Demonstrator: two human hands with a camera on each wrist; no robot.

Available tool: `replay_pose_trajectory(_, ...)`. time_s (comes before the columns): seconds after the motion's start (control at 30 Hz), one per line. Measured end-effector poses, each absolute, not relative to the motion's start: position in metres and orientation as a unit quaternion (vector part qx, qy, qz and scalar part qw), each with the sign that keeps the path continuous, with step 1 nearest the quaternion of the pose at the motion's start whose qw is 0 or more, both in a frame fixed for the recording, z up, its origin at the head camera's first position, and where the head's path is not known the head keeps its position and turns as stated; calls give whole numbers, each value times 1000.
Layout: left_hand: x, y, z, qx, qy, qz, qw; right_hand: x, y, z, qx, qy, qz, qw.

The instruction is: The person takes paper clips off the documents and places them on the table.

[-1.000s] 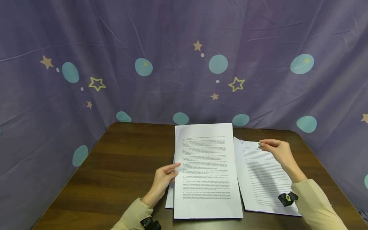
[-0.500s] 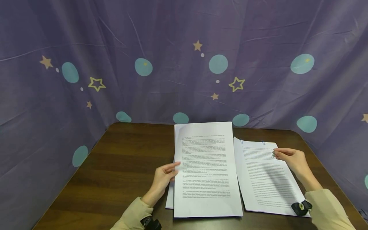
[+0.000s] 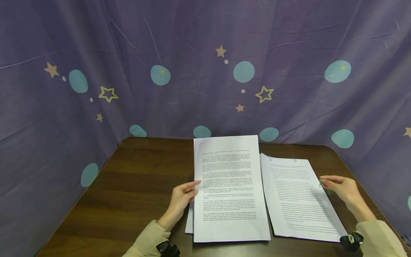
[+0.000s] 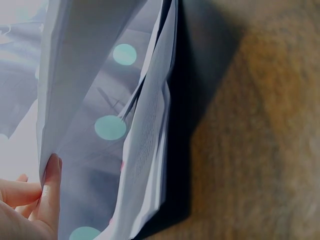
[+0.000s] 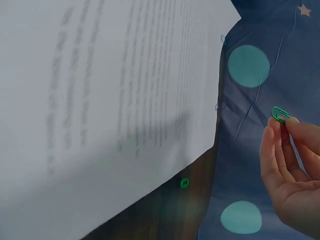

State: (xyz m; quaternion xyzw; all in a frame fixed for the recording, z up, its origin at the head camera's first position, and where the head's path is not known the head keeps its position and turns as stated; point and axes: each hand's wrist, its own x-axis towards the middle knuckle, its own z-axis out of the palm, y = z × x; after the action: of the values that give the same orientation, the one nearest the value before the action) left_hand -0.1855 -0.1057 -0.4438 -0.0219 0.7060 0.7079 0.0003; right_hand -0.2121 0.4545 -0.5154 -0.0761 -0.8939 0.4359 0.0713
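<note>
My left hand (image 3: 180,200) pinches the left edge of some printed sheets (image 3: 229,228), with thumb and finger on either side of the paper in the left wrist view. These sheets are lifted over another stack (image 3: 189,221), mostly hidden below. Between the thumb and fingertips of my right hand (image 3: 344,189) is a green paper clip (image 5: 279,113). That hand is over the right edge of a second printed stack (image 3: 298,200). Two bluish paper clips (image 3: 269,157) sit on this stack's top edge. Another green paper clip (image 5: 184,183) lies on the table just right of it.
The dark wooden table (image 3: 122,185) extends left of the papers and in a narrow strip along the right. A purple curtain (image 3: 179,100) with stars and teal spots hangs behind the table and along its sides.
My right hand has moved right and toward me across the right stack, carrying the paper clip. The clip on the table and the second bluish clip have come into view. The left hand barely moves.
</note>
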Motion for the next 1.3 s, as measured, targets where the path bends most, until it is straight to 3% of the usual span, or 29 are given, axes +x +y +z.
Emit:
replay_pose_trajectory(0.67, -184, -105, -444, -26, 705, 708, -1, -174, 451, -482, -89, -848, 521, 37)
replay_pose_trajectory(0.93, -183, -105, -445, -27, 711, 702, -5, -165, 437, -469, -106, -877, 468, 30)
replay_pose_trajectory(1.3, -184, -104, -445, -35, 712, 701, -7, -170, 443, -483, -119, -877, 464, 36)
